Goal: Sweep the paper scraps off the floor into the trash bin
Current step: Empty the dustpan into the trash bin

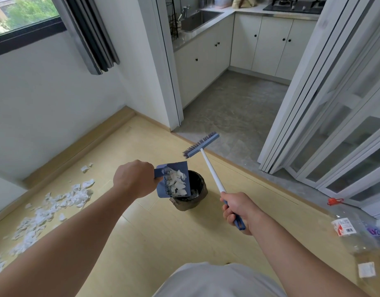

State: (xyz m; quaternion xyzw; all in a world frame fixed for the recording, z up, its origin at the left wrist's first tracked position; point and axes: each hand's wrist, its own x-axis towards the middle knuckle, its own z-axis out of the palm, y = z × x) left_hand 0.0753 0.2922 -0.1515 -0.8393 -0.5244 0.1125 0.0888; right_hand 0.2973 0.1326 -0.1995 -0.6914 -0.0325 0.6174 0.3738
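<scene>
My left hand [135,181] grips the handle of a blue dustpan [174,168], which is tilted over a small dark trash bin [198,190] on the wooden floor. White paper scraps [177,183] lie in the pan, above the bin's mouth. A few scraps show inside the bin. My right hand [238,211] holds the blue grip of a white-handled broom [210,168], its blue brush head raised off the floor beyond the bin. A long spread of white paper scraps [56,204] lies on the floor at the left, near the wall.
A white wall with a wooden skirting board [77,151] runs along the left. Beyond the bin a grey-tiled kitchen opens, with white folding doors [326,116] on the right. A clear plastic bottle [360,234] and a red object [335,201] lie on the floor at right.
</scene>
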